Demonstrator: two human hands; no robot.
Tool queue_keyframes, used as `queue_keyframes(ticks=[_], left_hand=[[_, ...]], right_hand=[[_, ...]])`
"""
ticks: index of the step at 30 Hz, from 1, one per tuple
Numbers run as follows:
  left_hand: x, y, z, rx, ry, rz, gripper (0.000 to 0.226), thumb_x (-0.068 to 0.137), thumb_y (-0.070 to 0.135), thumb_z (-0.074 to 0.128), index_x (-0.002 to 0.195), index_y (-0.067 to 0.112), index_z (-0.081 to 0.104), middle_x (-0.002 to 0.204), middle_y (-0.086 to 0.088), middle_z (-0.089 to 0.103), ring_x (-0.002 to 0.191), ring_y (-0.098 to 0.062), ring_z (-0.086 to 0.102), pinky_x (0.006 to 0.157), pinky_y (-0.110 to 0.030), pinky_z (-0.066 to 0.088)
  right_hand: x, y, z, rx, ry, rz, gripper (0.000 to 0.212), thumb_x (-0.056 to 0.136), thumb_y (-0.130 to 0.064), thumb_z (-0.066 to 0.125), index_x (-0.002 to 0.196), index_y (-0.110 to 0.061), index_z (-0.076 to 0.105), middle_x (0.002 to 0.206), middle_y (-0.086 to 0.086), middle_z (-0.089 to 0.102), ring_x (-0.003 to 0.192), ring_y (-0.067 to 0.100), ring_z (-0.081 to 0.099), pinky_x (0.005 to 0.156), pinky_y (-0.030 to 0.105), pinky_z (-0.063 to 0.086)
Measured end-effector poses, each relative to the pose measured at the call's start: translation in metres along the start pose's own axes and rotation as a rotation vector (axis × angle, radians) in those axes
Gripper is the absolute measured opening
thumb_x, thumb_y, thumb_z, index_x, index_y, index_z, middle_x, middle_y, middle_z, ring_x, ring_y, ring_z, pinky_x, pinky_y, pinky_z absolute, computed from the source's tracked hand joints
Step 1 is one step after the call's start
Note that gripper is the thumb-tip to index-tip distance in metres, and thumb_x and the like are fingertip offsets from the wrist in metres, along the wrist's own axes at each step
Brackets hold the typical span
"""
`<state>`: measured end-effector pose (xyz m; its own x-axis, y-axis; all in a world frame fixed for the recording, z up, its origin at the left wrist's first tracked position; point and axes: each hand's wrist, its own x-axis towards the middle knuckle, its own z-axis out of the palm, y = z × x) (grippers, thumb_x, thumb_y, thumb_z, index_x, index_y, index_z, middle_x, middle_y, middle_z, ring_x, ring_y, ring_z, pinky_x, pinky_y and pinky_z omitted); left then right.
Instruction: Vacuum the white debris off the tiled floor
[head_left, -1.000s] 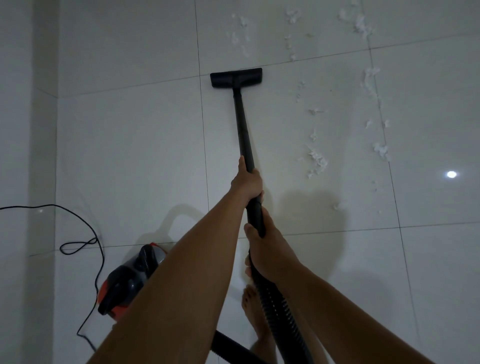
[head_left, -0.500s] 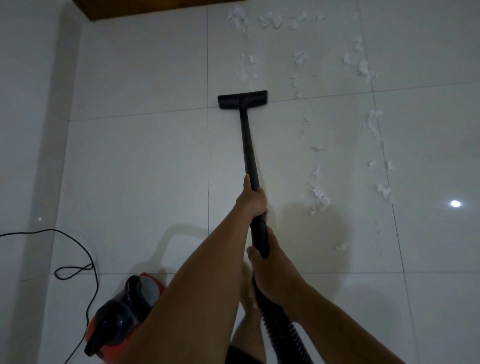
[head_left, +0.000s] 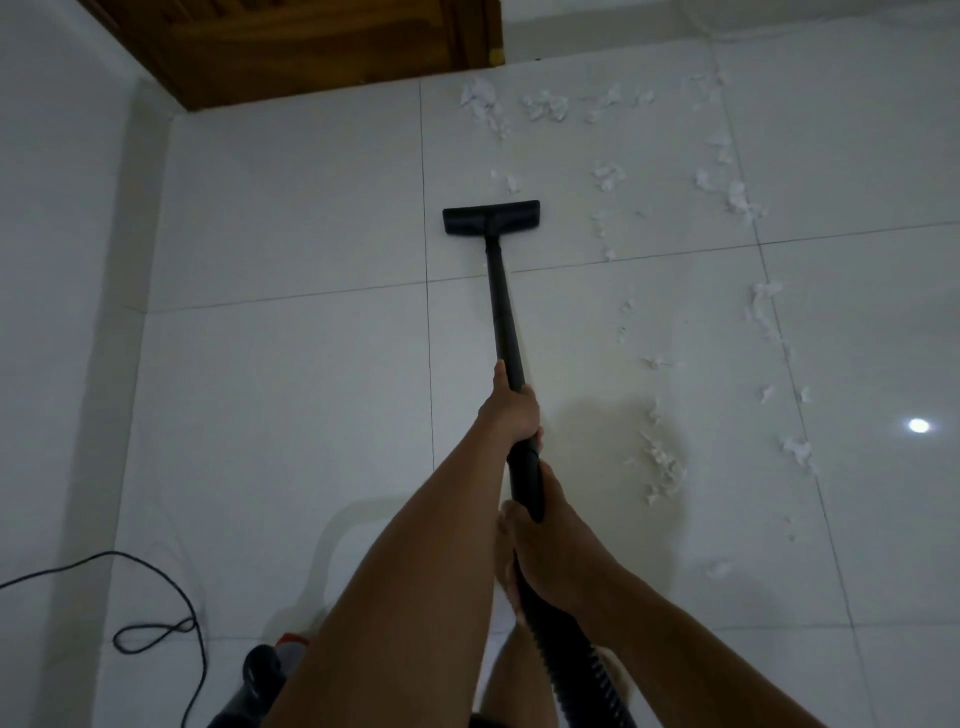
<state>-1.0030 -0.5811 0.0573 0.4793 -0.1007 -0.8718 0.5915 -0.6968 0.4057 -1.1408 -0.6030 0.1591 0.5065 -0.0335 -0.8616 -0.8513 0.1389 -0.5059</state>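
Thin black power cord (head_left: 156, 613) looped on the glossy white tiled floor (head_left: 291, 395) at eight o'clock, near the pale wall (head_left: 57, 312) on the left. Just right of it, at seven o'clock on the bottom edge, black-and-red vacuum cleaner body (head_left: 260, 675), mostly hidden behind the left forearm. Brown wooden door (head_left: 311, 47) at eleven to twelve o'clock, shut against the top of the floor.

Centre: straight black vacuum wand (head_left: 501, 312) running from the hands up toward twelve o'clock, ending in a flat, wide black floor nozzle (head_left: 491, 217) lying on the tile. Nozzle just beyond a horizontal grout line and just right of a vertical one. Left hand (head_left: 511, 410) wrapped closed around the wand, the farther of the two, thumb stretched along the tube. Right hand (head_left: 545, 545) closed around the thicker handle end nearer the body, where the ribbed black hose (head_left: 576, 670) begins and drops to six o'clock. Bare foot partly visible under the arms.

Right of the nozzle: scattered white fluffy debris (head_left: 660, 462), lying in loose trails from one o'clock down to four o'clock. Nearest scraps just above the nozzle at twelve to one o'clock, not touching it; a further row along the top near the door. Bright round light reflection (head_left: 918, 425) on the tile at three o'clock.
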Motion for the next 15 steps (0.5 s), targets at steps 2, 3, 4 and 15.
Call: queue_keyframes(ticks=[2,3,4,15], left_hand=[[0.006,0.013,-0.009,0.020,-0.003,0.007,0.066,0.110,0.027,0.032,0.160,0.043,-0.007,0.077,-0.012,0.062,0.055,-0.017,0.057,0.059,-0.032,0.056],[0.008,0.018,-0.013,0.017,-0.002,0.005,0.066,0.110,0.026,0.032,0.160,0.043,-0.007,0.077,-0.012,0.061,0.056,-0.017,0.057,0.057,-0.031,0.054],[0.011,0.023,-0.017,0.012,0.002,0.000,0.066,0.110,0.026,0.032,0.160,0.042,-0.007,0.079,-0.012,0.061,0.057,-0.017,0.056,0.056,-0.030,0.053],[-0.002,0.021,-0.017,-0.006,-0.011,-0.020,0.065,0.110,0.027,0.031,0.160,0.044,-0.007,0.075,-0.011,0.059,0.054,-0.016,0.055,0.054,-0.030,0.053]], right_hand=[[0.005,-0.016,-0.001,-0.009,0.006,-0.006,0.056,0.110,-0.025,0.040,0.157,-0.041,0.015,0.086,0.016,0.064,0.040,0.011,0.055,0.040,0.020,0.046],[0.008,-0.022,-0.002,-0.024,0.012,-0.015,0.056,0.110,-0.025,0.040,0.158,-0.040,0.015,0.084,0.014,0.062,0.037,0.008,0.054,0.038,0.018,0.044],[0.010,-0.028,-0.003,-0.035,0.019,-0.024,0.057,0.110,-0.026,0.040,0.159,-0.039,0.014,0.082,0.012,0.061,0.034,0.005,0.053,0.036,0.016,0.042],[0.000,-0.028,0.002,-0.026,0.017,0.000,0.054,0.110,-0.025,0.040,0.157,-0.038,0.019,0.077,0.011,0.059,0.034,0.006,0.052,0.037,0.017,0.043]])
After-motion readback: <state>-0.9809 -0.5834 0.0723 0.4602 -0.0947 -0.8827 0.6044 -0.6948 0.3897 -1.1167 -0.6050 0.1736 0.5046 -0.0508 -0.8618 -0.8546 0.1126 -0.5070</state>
